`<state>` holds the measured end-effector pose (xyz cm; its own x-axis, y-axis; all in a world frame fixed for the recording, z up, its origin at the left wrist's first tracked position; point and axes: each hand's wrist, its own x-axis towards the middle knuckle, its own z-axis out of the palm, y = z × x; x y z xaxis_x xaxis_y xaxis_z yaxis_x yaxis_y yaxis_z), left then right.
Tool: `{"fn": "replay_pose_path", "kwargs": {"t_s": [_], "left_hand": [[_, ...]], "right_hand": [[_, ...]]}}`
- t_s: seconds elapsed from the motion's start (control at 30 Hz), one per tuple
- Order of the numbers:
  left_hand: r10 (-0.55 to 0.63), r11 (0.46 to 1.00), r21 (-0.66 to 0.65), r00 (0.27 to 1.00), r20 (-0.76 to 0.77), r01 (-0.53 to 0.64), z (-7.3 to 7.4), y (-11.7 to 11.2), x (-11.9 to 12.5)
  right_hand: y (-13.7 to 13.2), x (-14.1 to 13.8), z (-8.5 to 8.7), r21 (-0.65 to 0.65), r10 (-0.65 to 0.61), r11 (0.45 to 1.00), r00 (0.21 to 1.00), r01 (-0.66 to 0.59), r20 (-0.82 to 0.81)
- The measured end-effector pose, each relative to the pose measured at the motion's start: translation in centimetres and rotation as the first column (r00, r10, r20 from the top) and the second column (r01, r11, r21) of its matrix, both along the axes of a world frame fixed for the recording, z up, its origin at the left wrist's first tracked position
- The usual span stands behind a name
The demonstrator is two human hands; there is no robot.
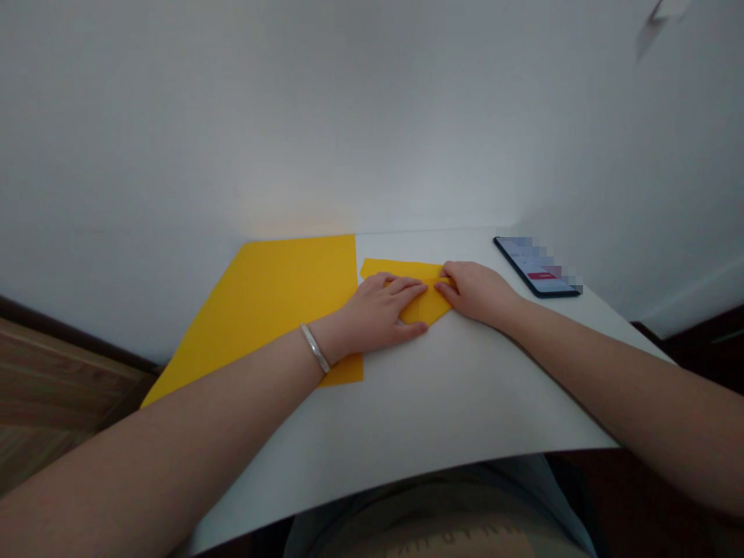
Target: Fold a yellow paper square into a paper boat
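Between flat yellow sheet [284, 294] and black rectangular phone [532, 263], left hand [380, 311] spreads over, right hand [477, 290] pinches folded yellow paper [428, 304], white tabletop [442, 403] reaching nearward edge.

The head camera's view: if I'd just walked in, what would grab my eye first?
Most likely the big yellow sheet covering much of the left side of the white table. Next come the two bare hands near the middle, the left hand and right hand, on a smaller yellow piece. A phone lies toward the back right, its screen partly pixelated.
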<state>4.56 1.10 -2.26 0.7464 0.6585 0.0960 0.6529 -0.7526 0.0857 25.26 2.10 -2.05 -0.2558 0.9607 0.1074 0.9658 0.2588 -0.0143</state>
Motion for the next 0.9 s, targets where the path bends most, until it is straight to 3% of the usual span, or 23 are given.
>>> {"fn": "replay_pose_path", "kwargs": {"t_s": [0.37, 0.9], "left_hand": [[-0.025, 0.998, -0.051, 0.999, -0.040, 0.022, -0.11, 0.53, -0.38], [0.031, 0.999, -0.007, 0.998, -0.046, -0.031, -0.17, -0.09, -0.28]], "right_hand": [[-0.08, 0.03, 0.01, 0.003, 0.009, 1.000, 1.000, -0.009, -0.006], [-0.21, -0.15, 0.18, -0.014, -0.019, 1.000, 1.000, 0.019, -0.004]]}}
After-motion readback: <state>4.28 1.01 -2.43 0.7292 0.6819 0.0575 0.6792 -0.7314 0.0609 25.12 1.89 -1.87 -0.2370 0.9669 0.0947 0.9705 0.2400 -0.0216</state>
